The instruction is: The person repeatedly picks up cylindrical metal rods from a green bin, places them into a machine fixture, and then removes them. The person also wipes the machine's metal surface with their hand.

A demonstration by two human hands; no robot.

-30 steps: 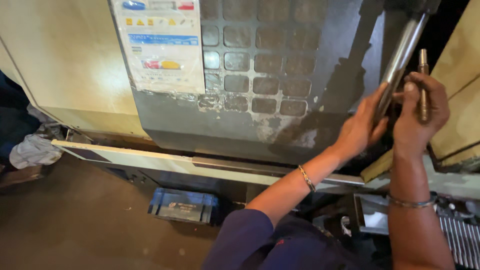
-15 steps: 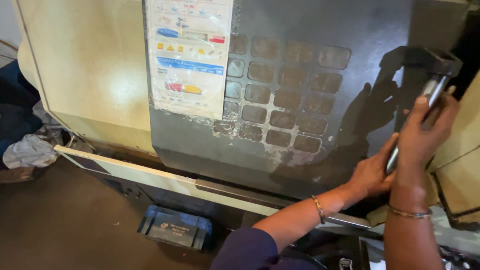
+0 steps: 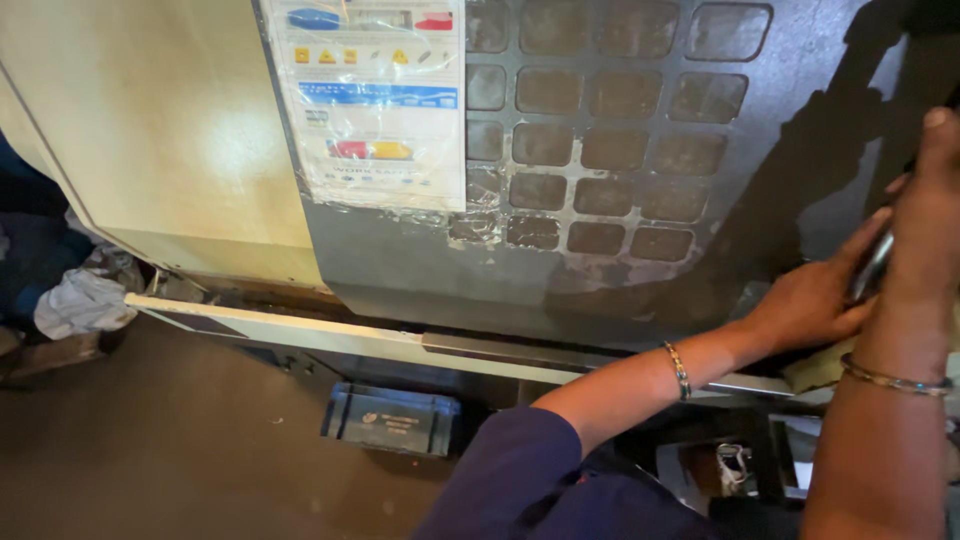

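both hands work a shiny steel handle bar (image 3: 872, 268) at the right edge of the dark grey sliding machine door (image 3: 620, 250). the left hand (image 3: 805, 300) lies flat against the door beside the bar, fingers together; the right hand (image 3: 925, 215) has its fingers curled around the bar. this looks like the gripping step of moving the door, which calls for a steady pull along the pale rail (image 3: 300, 335). half a second ago the bar showed full length; now the view sits lower and left, and only a short part shows.
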